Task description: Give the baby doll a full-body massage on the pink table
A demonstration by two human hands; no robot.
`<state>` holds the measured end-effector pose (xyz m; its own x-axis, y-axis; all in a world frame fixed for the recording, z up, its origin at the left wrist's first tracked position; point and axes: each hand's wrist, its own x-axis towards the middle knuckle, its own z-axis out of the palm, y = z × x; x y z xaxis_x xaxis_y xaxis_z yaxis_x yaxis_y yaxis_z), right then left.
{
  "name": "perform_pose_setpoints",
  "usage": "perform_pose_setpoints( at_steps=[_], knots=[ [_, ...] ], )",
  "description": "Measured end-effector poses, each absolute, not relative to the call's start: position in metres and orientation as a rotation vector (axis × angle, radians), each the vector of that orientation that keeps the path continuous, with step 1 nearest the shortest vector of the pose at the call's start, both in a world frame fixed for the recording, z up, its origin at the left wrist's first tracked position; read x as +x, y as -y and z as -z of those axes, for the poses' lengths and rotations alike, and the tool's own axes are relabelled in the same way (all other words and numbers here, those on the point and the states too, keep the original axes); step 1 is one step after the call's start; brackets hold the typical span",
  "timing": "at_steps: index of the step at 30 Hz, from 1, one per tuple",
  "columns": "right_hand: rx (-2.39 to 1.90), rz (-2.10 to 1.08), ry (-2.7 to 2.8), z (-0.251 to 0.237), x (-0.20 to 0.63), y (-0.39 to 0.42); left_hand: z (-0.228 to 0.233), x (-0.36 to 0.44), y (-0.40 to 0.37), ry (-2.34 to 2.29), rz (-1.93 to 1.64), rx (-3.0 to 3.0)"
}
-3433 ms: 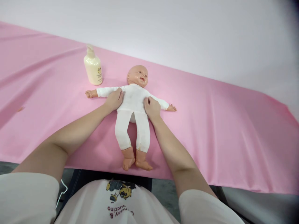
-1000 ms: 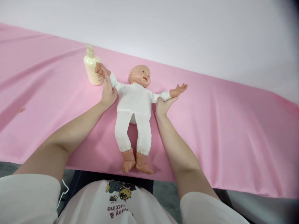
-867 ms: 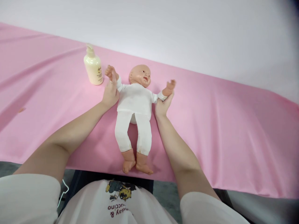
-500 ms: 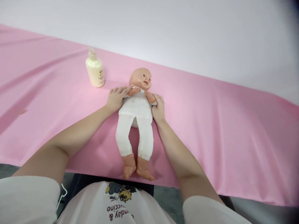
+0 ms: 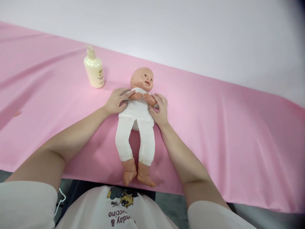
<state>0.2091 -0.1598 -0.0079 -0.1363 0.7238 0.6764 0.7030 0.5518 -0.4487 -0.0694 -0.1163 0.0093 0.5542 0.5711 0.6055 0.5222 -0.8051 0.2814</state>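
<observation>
A plastic baby doll in a white cloth one-piece suit (image 5: 137,114) lies face up on the smooth pink cloth-covered table (image 5: 226,127), its bald head toward the far edge and its bare feet almost at the near edge. Both of the doll's arms are folded in across its chest, so that the two small plastic hands nearly meet under the chin.

The left hand (image 5: 116,101) lies on the doll's right shoulder and upper arm, fingers spread and loosely curved over the sleeve, pressing the arm inward rather than closing around it. The right hand (image 5: 160,108) does the same on the other flank of the doll: fingers open and curled over the folded arm, thumb against the side of the white torso (a light, cupping hold, not a clenched one). Both forearms run back from the doll to the near table edge.

A cream plastic pump bottle with a small printed label (image 5: 93,71) stands upright beyond the doll's right shoulder, apart from the doll and from the left hand.
</observation>
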Motion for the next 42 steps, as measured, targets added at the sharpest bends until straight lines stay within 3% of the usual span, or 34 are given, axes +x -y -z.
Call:
perform_pose_setpoints(
  at_steps=[12,26,34,42],
  knots=[
    [-1.225,-0.110,1.872,0.007,0.203,0.160,0.008,-0.067,0.101,-1.026,-1.313,2.371],
    [-1.219,-0.395,0.876,0.046,0.235,0.119,0.017,-0.082,0.075,-1.132,-1.757,1.380],
    [-1.081,-0.203,1.219,0.023,0.223,0.137,0.010,-0.075,0.084,-1.050,-1.689,1.617],
    [-1.223,-0.168,1.707,0.013,0.209,0.153,0.003,-0.067,0.101,-1.075,-1.289,2.291]
  ],
)
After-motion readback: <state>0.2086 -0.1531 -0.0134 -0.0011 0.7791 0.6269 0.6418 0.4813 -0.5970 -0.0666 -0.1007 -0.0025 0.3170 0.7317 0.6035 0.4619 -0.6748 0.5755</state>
